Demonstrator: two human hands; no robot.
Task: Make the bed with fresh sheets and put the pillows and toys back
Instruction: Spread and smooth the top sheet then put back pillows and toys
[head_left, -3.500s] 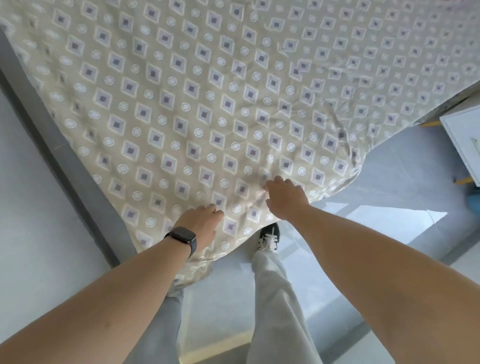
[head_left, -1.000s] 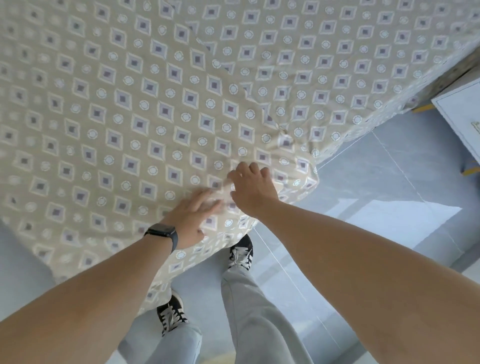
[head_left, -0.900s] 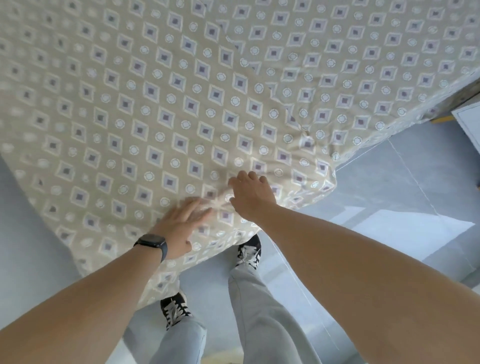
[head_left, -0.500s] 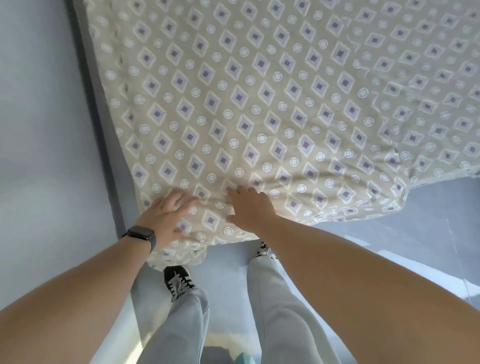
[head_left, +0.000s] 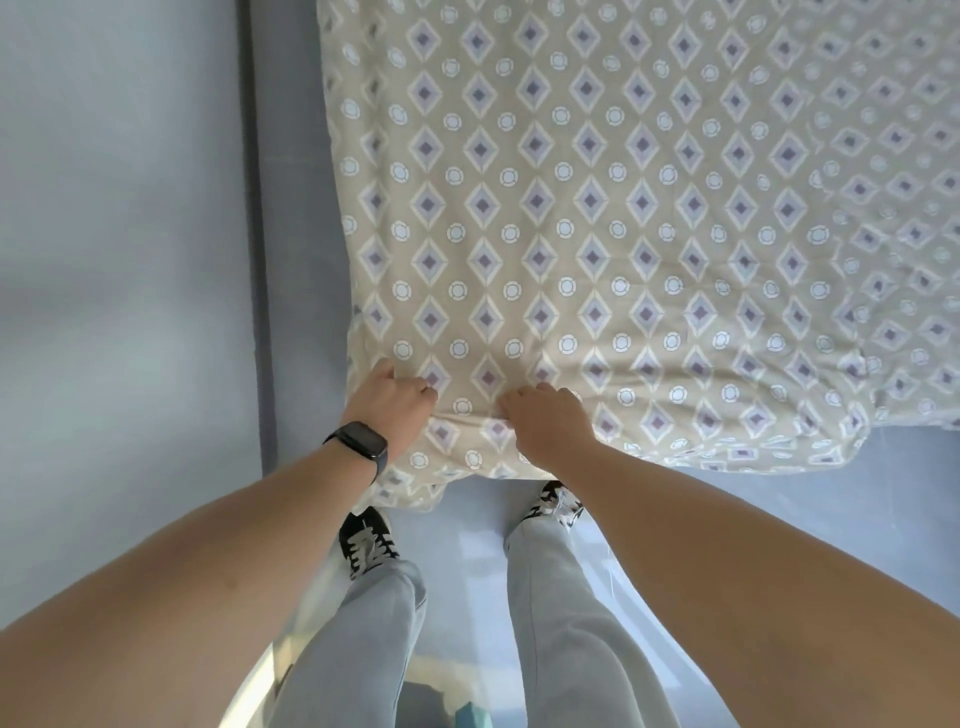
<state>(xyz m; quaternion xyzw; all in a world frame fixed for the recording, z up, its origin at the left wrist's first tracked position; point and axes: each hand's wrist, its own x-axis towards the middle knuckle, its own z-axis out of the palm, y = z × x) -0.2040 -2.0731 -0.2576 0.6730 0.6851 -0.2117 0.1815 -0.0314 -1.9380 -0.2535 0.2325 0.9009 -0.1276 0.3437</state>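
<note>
Gripping the near edge of a patterned sheet (head_left: 597, 218) spread over the bed, close to its left corner.

Left hand (head_left: 387, 408), a black watch (head_left: 358, 449) on its wrist, curls its fingers round the corner fold; right hand (head_left: 545, 421) pinches the hem just beside it. Fabric hangs over the edge above two sneakers on the grey floor (head_left: 857, 478).

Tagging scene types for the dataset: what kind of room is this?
Most likely a bedroom. A patterned sheet covers a bed pushed close to a plain wall; both hands, left hand and right hand, grip its near edge above a smooth grey floor. No pillows or toys in view.
</note>
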